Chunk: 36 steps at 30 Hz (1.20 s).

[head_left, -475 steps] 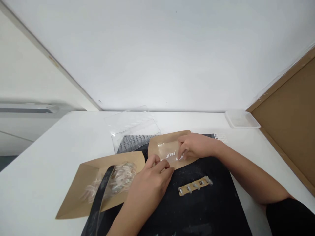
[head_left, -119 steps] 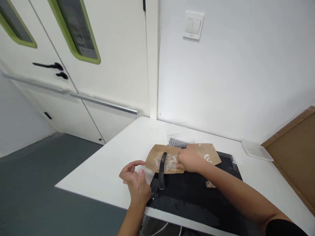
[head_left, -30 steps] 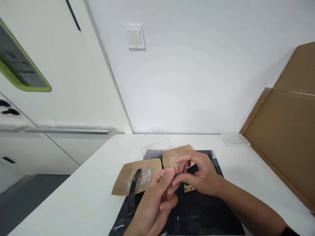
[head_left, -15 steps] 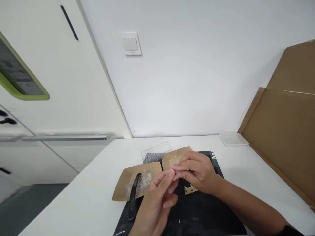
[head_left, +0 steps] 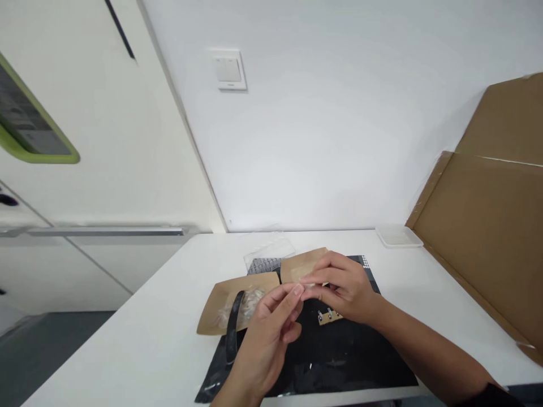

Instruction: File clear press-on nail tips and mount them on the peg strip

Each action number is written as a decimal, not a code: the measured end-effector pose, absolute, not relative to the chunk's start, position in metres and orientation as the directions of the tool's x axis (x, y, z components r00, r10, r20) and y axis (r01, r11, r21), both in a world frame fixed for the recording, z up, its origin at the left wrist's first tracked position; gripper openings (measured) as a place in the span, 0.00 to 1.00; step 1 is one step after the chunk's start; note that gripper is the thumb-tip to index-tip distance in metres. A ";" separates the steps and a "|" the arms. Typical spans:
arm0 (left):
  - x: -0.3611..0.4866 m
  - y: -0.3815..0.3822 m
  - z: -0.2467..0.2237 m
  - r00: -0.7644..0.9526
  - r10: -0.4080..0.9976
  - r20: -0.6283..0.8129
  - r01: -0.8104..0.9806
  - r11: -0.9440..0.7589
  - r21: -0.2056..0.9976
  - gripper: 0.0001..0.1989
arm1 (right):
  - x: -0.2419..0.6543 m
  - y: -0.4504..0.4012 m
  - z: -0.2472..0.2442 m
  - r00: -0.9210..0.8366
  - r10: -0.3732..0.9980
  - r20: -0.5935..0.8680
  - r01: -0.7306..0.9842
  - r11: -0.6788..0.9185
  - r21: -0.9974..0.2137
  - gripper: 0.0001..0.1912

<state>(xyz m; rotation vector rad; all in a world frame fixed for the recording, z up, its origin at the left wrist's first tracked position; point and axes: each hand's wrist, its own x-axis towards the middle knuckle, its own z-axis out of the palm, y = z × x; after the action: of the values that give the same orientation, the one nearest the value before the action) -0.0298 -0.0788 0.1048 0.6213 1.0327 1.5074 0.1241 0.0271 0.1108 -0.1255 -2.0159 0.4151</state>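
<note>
My left hand and my right hand meet fingertip to fingertip above a black mat. Both are closed in a pinch. Whatever sits between the fingertips is too small and hidden to name. Just below my right hand lies a small tan strip with shiny metal pieces on it. Left of my left hand is a brown paper tray with many small clear plastic pieces. A black band lies across its front. A second brown tray, partly covered by my right hand, stands behind.
Clear plastic sheets lie behind the trays. A shallow translucent lid or tray rests against the wall. Large cardboard stands along the right side of the white table.
My view has shifted slightly, and more of the table's front edge shows. The fingers stay pinched together, with the right fingertips shifted a little. More of the tan strip is visible.
</note>
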 end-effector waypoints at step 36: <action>-0.132 -0.097 0.014 -0.683 0.723 0.103 0.726 0.658 0.199 0.24 | 0.173 0.092 -0.006 -0.505 0.643 0.576 0.314 0.758 -0.571 0.09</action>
<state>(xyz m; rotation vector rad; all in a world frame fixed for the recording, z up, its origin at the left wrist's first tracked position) -0.1318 -0.0972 0.0140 1.2562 2.8737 0.3557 0.1728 0.0921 -0.0059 -0.7141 -2.1256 0.5070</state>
